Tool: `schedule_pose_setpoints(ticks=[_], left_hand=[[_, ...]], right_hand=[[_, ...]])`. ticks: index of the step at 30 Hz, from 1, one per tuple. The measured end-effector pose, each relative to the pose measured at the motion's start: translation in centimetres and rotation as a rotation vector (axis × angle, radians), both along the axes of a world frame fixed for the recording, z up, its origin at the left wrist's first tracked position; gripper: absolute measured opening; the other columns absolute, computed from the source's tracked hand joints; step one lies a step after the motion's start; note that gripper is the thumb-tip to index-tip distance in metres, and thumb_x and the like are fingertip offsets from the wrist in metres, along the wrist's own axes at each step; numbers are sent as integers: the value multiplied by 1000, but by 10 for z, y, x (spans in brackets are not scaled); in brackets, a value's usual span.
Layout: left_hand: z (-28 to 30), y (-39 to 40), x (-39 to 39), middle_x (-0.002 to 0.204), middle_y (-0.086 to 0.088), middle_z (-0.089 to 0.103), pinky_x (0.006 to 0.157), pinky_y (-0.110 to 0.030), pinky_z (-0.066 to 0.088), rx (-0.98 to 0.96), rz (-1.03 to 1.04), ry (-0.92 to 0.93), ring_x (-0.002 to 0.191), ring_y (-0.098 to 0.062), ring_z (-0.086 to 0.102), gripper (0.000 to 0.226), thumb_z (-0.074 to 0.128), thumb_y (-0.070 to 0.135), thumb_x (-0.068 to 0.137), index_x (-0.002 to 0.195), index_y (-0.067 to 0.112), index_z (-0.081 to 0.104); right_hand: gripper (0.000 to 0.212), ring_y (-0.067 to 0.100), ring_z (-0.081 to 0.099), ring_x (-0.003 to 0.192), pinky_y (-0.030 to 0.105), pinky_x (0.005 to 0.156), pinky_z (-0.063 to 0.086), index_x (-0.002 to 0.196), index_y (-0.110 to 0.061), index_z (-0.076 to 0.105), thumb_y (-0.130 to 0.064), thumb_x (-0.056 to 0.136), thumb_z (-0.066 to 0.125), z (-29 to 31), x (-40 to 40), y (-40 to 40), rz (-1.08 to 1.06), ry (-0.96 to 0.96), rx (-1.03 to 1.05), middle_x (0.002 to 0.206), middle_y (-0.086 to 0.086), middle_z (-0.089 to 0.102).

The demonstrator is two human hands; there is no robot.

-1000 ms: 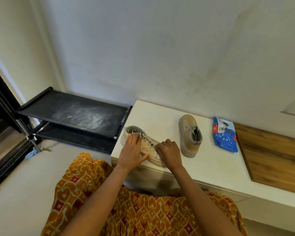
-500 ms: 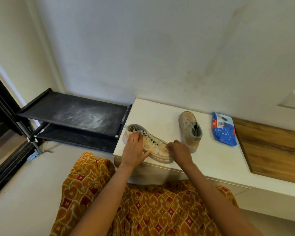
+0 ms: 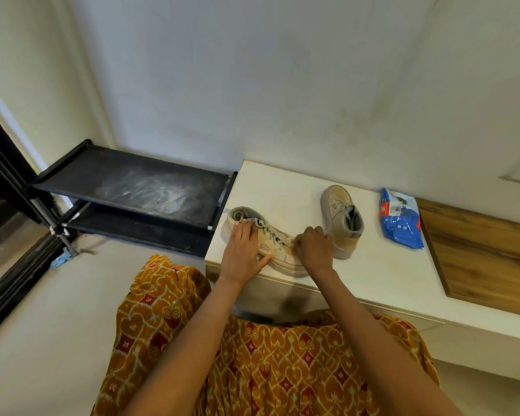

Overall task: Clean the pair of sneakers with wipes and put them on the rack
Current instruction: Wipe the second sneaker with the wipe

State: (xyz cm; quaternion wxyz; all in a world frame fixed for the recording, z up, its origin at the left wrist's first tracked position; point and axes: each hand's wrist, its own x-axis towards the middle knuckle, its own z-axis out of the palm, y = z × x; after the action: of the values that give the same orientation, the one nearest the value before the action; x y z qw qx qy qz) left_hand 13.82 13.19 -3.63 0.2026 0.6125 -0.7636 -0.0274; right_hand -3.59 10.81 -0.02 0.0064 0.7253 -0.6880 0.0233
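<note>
While a person in an orange patterned garment (image 3: 252,355) leans over a white ledge (image 3: 373,274), the near sneaker (image 3: 270,244) sits at its front-left corner, long axis slanting along the front edge, heel opening toward the left edge, toe toward the right. The left hand (image 3: 243,253) lies flat over its collar and side, fingers together, thumb splayed along the sole. The right hand (image 3: 314,247) is balled at the toe, fingers curled tight; whether it grips a wipe cannot be told. The second sneaker (image 3: 341,220) stands nearer the back edge, toe to the wall. A blue wipes pack (image 3: 401,223) lies right of it. A black rack (image 3: 132,187) abuts the left edge.
</note>
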Motion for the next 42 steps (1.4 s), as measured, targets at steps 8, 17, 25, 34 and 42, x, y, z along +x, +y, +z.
schedule_pose_setpoints(ticks=[8, 17, 25, 34, 42], left_hand=[[-4, -2, 0, 137, -18, 44, 110, -37, 28, -6, -2, -3, 130, -32, 38, 85, 60, 59, 79, 135, -2, 41], [-2, 0, -2, 142, -18, 40, 111, -35, 20, 10, 12, -19, 134, -32, 34, 85, 59, 57, 81, 139, -2, 36], [0, 1, -4, 142, -19, 40, 110, -34, 15, 36, 24, 4, 134, -32, 34, 87, 61, 55, 80, 139, -2, 35], [-2, 0, -6, 132, -20, 49, 104, -40, 37, -2, 21, 67, 126, -34, 44, 84, 72, 50, 73, 132, -4, 44], [-5, 1, -4, 141, -18, 40, 112, -37, 23, -1, 5, 54, 134, -32, 33, 85, 62, 53, 81, 140, -2, 34]], right_hand=[[20, 22, 46, 106, 35, 81, 32, 96, -24, 75, -34, 87, 59, 6, -37, 1, 17, 92, -80, 108, -3, 62], [19, 20, 46, 108, 35, 86, 31, 96, -25, 74, -35, 85, 63, 3, -29, 6, 82, -62, -9, 107, -3, 62], [24, 24, 44, 112, 40, 96, 34, 98, -14, 71, -27, 89, 52, -7, 2, -5, -102, 8, -35, 112, 4, 59], [24, 23, 46, 110, 38, 88, 35, 96, -18, 71, -34, 87, 56, 0, -22, -14, -122, 84, 19, 110, 0, 59], [22, 20, 54, 102, 31, 73, 42, 95, -15, 72, -31, 84, 62, 26, -25, -15, 85, 23, 314, 100, 2, 65]])
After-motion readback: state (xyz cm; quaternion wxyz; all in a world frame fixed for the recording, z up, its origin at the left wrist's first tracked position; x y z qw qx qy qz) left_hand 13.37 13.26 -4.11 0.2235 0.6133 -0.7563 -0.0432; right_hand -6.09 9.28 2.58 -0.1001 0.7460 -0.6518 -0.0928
